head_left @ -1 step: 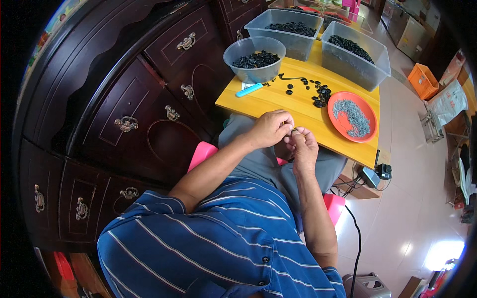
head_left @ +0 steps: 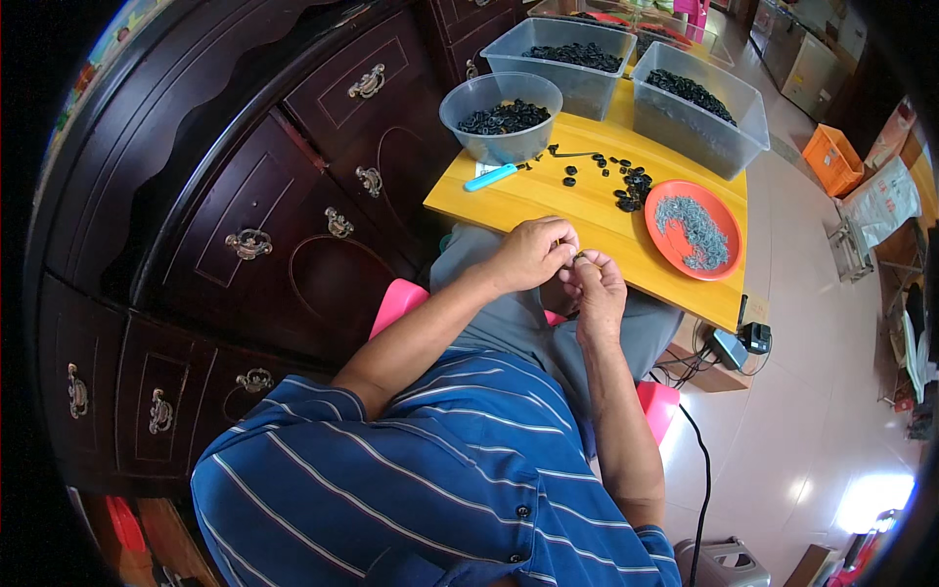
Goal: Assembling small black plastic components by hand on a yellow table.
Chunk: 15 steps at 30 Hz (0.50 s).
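Observation:
My left hand (head_left: 533, 252) and my right hand (head_left: 595, 289) meet at the near edge of the yellow table (head_left: 548, 210), above my lap. Their fingertips pinch one small dark part (head_left: 579, 257) between them; it is too small to make out further. Loose black parts (head_left: 626, 183) lie on the table beyond the hands. To the right of these stands an orange plate (head_left: 729, 210) with a heap of small grey metal pieces (head_left: 693, 227). A blue-handled tool (head_left: 491, 176) lies at the table's left.
A round clear bowl (head_left: 501, 115) and two clear bins (head_left: 577, 54) (head_left: 699, 103) of black parts stand at the table's far side. A dark wooden cabinet (head_left: 245, 215) fills the left. A pink stool (head_left: 396, 303), floor cables (head_left: 743, 340) and an orange crate (head_left: 831, 157) are nearby.

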Tool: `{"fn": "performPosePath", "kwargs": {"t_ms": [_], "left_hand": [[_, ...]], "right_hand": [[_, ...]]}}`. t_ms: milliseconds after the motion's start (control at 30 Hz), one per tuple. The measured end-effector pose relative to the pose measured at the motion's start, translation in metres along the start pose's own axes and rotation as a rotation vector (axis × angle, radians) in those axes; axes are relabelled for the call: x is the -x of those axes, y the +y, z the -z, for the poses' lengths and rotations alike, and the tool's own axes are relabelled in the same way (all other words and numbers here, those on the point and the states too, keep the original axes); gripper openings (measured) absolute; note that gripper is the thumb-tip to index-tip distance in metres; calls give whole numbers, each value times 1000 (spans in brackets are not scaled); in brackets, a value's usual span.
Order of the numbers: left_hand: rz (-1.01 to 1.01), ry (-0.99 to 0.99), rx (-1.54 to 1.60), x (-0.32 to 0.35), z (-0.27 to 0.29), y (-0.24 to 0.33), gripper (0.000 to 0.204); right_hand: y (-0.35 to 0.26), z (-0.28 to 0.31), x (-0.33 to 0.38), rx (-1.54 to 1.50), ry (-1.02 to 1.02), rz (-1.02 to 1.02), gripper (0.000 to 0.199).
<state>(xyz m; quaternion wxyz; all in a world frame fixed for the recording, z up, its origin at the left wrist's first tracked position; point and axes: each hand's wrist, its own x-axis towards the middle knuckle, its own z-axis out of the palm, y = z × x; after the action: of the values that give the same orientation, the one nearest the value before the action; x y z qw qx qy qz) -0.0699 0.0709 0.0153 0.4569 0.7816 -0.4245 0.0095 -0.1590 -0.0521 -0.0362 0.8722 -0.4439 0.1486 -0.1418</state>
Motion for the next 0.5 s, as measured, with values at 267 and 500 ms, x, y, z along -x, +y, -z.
{"fn": "performPosePath", "kwargs": {"t_ms": [267, 500], "left_hand": [[99, -20, 165, 2, -2, -4, 5], [42, -36, 65, 0, -2, -2, 5]], "right_hand": [[-7, -4, 3, -33, 29, -25, 10], [-5, -3, 3, -28, 31, -10, 10]]}}
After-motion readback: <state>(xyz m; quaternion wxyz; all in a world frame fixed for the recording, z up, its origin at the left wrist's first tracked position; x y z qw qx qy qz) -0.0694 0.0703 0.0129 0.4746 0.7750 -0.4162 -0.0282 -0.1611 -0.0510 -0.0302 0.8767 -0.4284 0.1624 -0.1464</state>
